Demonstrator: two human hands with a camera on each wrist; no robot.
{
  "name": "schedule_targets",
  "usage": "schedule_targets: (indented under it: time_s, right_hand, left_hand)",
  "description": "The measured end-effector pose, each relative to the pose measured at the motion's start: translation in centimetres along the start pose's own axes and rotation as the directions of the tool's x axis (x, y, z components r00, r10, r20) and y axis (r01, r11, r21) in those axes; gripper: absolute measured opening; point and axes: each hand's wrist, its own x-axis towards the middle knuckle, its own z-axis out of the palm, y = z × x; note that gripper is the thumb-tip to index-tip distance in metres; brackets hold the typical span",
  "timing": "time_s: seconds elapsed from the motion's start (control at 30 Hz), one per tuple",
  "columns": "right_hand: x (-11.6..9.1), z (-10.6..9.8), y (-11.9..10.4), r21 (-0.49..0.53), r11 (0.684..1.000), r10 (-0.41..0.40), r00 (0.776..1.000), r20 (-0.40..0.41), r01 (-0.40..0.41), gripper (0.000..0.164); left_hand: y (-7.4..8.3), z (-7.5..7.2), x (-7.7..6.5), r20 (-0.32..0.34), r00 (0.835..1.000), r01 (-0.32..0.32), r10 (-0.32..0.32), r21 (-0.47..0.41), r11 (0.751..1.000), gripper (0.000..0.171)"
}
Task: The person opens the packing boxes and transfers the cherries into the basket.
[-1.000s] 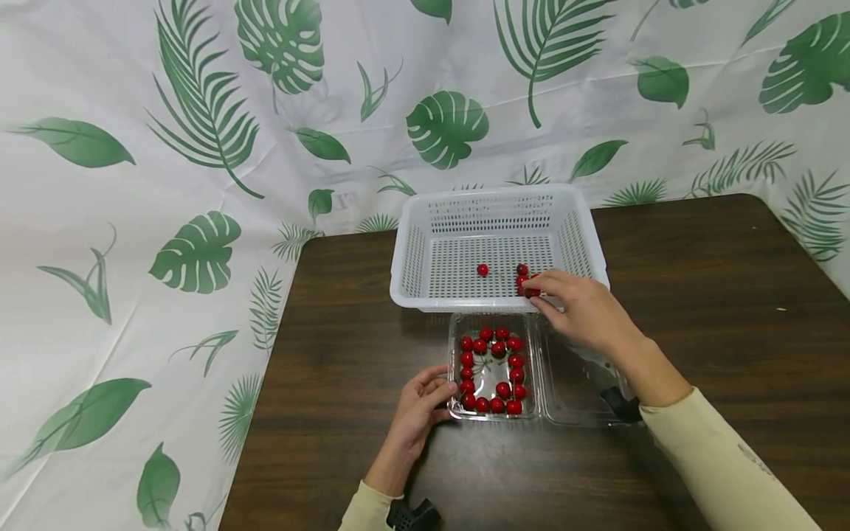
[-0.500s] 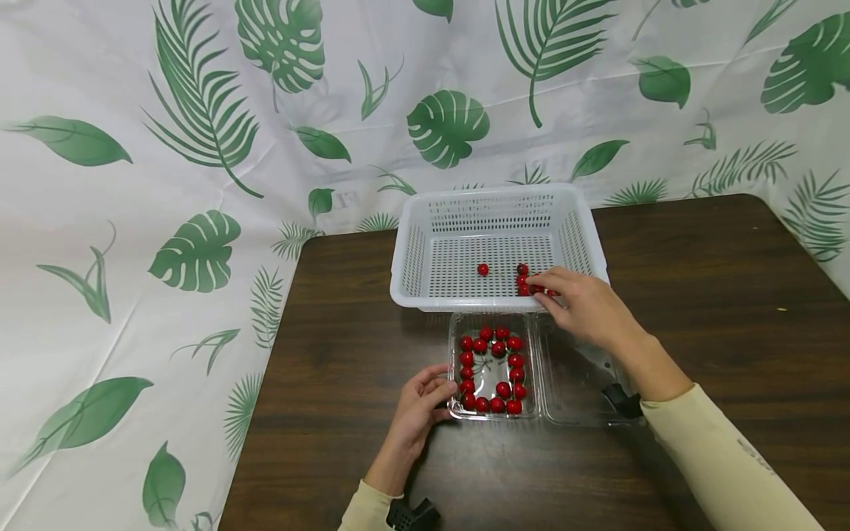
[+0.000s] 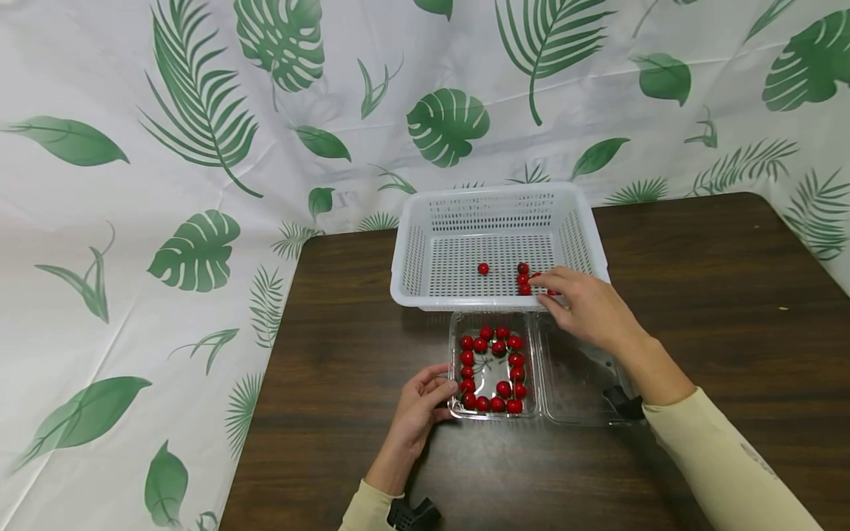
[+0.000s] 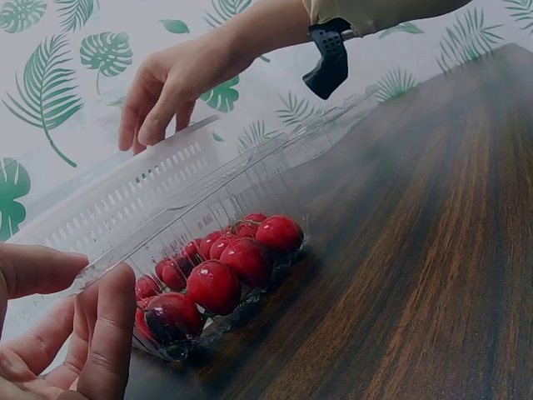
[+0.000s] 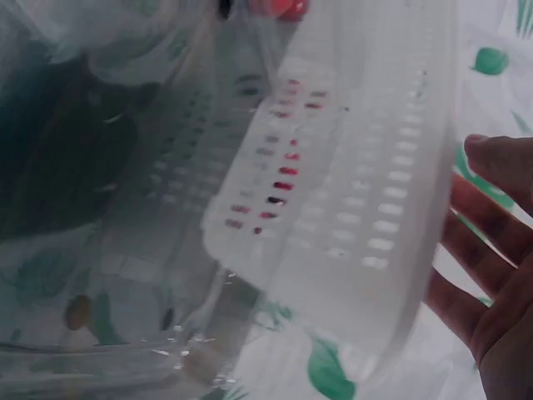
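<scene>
My left hand (image 3: 420,404) pinches the left rim of a clear plastic clamshell box (image 3: 490,378) between thumb and fingers. Inside it, red cherries (image 4: 215,287) line the sides in a ring, with some stems showing. My right hand (image 3: 587,308) reaches over the front rim of a white perforated basket (image 3: 458,303), thumb and forefinger parted. Several cherries (image 3: 523,279) lie right by its fingertips on the basket floor. In the right wrist view, the basket wall hides the fingertips, and a gap shows between thumb and fingers.
The clamshell's transparent lid (image 3: 574,391) lies folded out to the right, under my right forearm. One lone cherry (image 3: 483,269) sits apart in the basket. Behind the dark wooden table (image 3: 332,332) hangs a white cloth (image 3: 372,140) with a green leaf print.
My right hand has shifted slightly right among the cherries, and a cherry seen between its fingertips earlier no longer shows there. My left hand has stayed on the clamshell rim.
</scene>
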Motion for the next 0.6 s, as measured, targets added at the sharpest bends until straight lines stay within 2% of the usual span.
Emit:
schedule_targets:
  time_s: [0.17,0.33,0.47,0.6]
  right_hand:
    - [0.1,-0.5,-1.4,0.003,0.999,-0.038,0.999,-0.032,0.038,0.03]
    - [-0.1,-0.2,-3.3,0.05,0.985,-0.164,0.986,-0.016,0.165,0.028]
    - [-0.6,0.9,-5.2,0.082,0.965,-0.256,0.961,0.105,0.248,0.025]
    - [-1.5,2.7,-6.8,0.098,0.956,-0.292,0.916,0.276,0.275,0.027]
  left_hand:
    - [-0.1,0.0,0.1,0.003,1.0,-0.003,0.003,-0.002,1.0,0.044]
    - [-0.1,0.0,0.1,0.001,1.0,-0.001,0.001,-0.007,1.0,0.043]
    - [0.0,0.0,0.0,-0.005,1.0,0.003,-0.003,-0.008,1.0,0.043]
    - [-0.1,0.0,0.1,-0.003,1.0,0.002,-0.002,-0.004,1.0,0.043]
